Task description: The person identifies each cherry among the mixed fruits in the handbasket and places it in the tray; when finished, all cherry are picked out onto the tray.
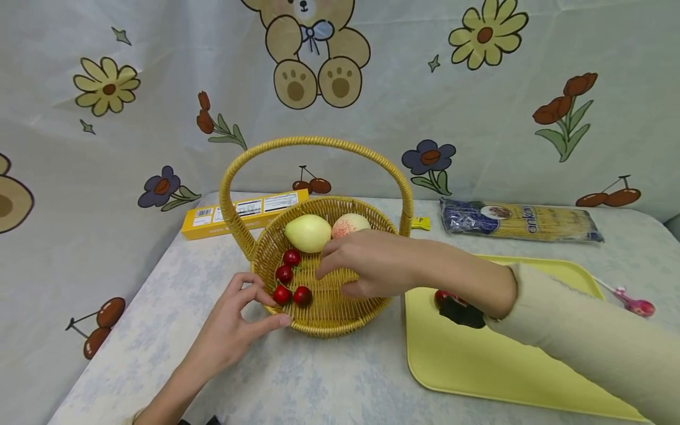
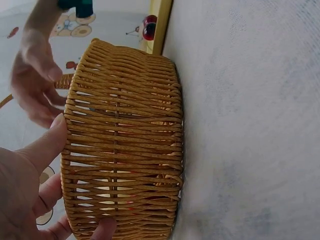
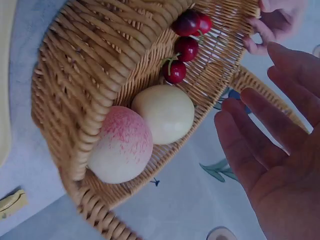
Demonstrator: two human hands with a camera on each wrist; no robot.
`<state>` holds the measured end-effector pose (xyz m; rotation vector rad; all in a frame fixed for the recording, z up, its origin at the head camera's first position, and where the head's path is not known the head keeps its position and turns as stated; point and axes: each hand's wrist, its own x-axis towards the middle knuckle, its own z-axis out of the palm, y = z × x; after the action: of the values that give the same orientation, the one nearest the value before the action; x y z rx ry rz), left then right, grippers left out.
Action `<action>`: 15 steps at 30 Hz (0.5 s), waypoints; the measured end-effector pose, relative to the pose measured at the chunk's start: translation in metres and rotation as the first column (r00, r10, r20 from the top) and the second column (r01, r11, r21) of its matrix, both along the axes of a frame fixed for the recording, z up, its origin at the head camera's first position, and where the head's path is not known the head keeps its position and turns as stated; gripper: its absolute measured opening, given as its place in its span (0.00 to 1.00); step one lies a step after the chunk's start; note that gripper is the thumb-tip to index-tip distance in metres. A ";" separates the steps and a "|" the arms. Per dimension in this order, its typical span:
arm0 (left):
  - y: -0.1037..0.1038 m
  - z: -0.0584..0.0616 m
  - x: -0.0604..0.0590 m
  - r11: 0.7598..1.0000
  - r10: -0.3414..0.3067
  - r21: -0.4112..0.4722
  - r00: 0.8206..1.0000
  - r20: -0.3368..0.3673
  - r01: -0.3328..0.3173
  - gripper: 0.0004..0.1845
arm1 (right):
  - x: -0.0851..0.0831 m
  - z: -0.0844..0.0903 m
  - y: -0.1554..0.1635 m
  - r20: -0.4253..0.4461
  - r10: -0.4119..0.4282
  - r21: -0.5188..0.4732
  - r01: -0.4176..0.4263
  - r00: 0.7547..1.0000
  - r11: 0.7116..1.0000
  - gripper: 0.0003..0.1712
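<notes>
A round wicker basket (image 1: pixel 324 327) with a tall arched handle stands on the table. My left hand (image 1: pixel 234 324) grips its near left rim, with the thumb and fingers spread along the edge. Over the basket's right side hovers my right hand (image 1: pixel 372 262), its fingers loosely bent and nothing in them; the right wrist view shows the bare palm (image 3: pixel 285 185). Inside the basket lie a pale yellow pear-like fruit (image 1: pixel 309 233), a pink-blushed peach (image 1: pixel 350 224), partly covered by the right hand in the head view, and several dark red cherries (image 1: pixel 303 296) at the left.
At right, a yellow tray (image 1: pixel 478 366) holds a red cherry (image 1: pixel 441 298), partly hidden by the right forearm. Behind are a pasta packet (image 1: pixel 520 221), a small yellow wrapper (image 1: pixel 421 223) and a long yellow box (image 1: pixel 244 213). A pink-ended stick (image 1: pixel 637 306) lies at far right.
</notes>
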<state>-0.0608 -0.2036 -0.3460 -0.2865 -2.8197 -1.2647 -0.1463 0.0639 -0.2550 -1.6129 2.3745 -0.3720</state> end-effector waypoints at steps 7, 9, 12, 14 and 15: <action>-0.001 -0.001 -0.001 1.000 0.000 0.027 1.000 -0.014 0.000 0.13 | -0.027 -0.005 -0.042 0.106 0.010 0.167 -0.028 0.994 0.985 0.23; 0.000 -0.001 -0.001 1.000 0.001 0.029 1.000 -0.013 0.000 0.13 | -0.035 -0.006 -0.050 0.138 0.007 0.190 -0.034 0.990 0.981 0.24; 0.000 -0.002 0.000 1.000 0.007 0.029 1.000 -0.017 -0.007 0.13 | -0.046 -0.011 -0.060 0.215 0.013 0.192 -0.055 0.977 0.980 0.25; 0.000 -0.002 0.000 0.999 0.008 0.036 1.000 -0.022 -0.007 0.13 | -0.051 -0.016 -0.066 0.271 0.020 0.192 -0.074 0.962 0.979 0.25; 0.000 -0.003 0.000 0.999 0.007 0.043 1.000 -0.023 -0.006 0.12 | -0.052 -0.019 -0.069 0.300 0.027 0.191 -0.088 0.954 0.978 0.26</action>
<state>-0.0605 -0.2031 -0.3487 -0.2878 -2.7677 -1.3095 -0.1986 -0.0047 -0.2739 -1.4206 2.0637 -0.3225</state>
